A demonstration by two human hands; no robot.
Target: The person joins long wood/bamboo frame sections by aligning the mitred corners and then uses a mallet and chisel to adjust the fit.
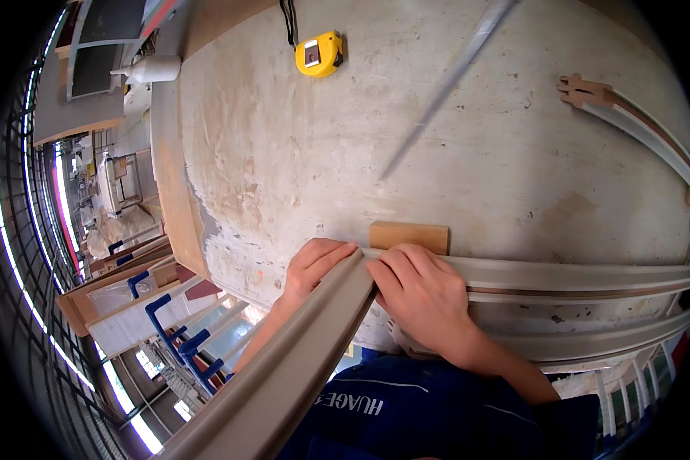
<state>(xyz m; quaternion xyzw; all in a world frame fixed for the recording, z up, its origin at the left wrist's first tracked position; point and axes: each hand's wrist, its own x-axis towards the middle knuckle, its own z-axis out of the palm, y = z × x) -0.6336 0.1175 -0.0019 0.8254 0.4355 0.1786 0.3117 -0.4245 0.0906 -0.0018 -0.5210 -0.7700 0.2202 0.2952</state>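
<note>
Two beige profiled mouldings meet at a corner near the table's front edge. One diagonal moulding runs from the lower left up to the joint. The other, a horizontal moulding, stretches from there to the right along the table. My left hand is closed around the far end of the diagonal moulding, its fingers curled over the outer edge. Bent over the corner, my right hand grips the horizontal moulding beside the joint, its fingertips close to the seam. Just behind the right hand, a small wooden block lies against the horizontal moulding.
A yellow tape measure and a long thin grey strip lie on the worn table. Another moulding rests at the far right; one more lies nearer me. Left of the table are a white bottle and blue-padded racks.
</note>
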